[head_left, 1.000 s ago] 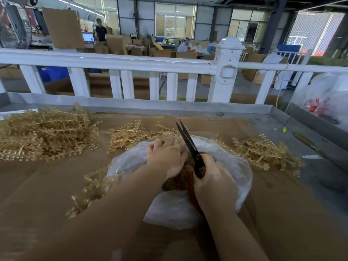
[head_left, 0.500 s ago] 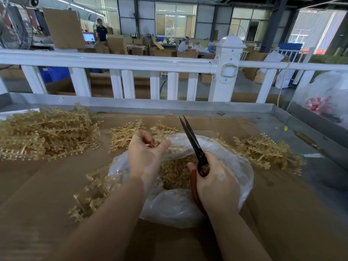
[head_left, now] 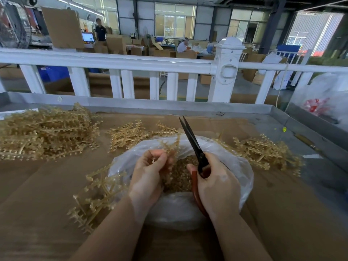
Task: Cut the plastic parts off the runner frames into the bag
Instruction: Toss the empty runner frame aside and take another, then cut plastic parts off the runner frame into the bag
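A clear plastic bag lies open on the cardboard, with a heap of cut golden parts inside. My left hand pinches a golden runner frame and holds it upright over the bag's mouth. My right hand grips red-handled scissors; the dark blades point up and away, almost closed, just right of the frame. More frames lie around: a big pile at far left, a small pile behind the bag, another at right, one at the bag's left.
Brown cardboard covers the metal-edged table. A white railing runs along the far side. A white sack sits at far right. People work among boxes in the hall beyond.
My left hand came up out of the bag and now holds a runner frame upright beside the scissors. My right hand with the scissors stayed almost in place.
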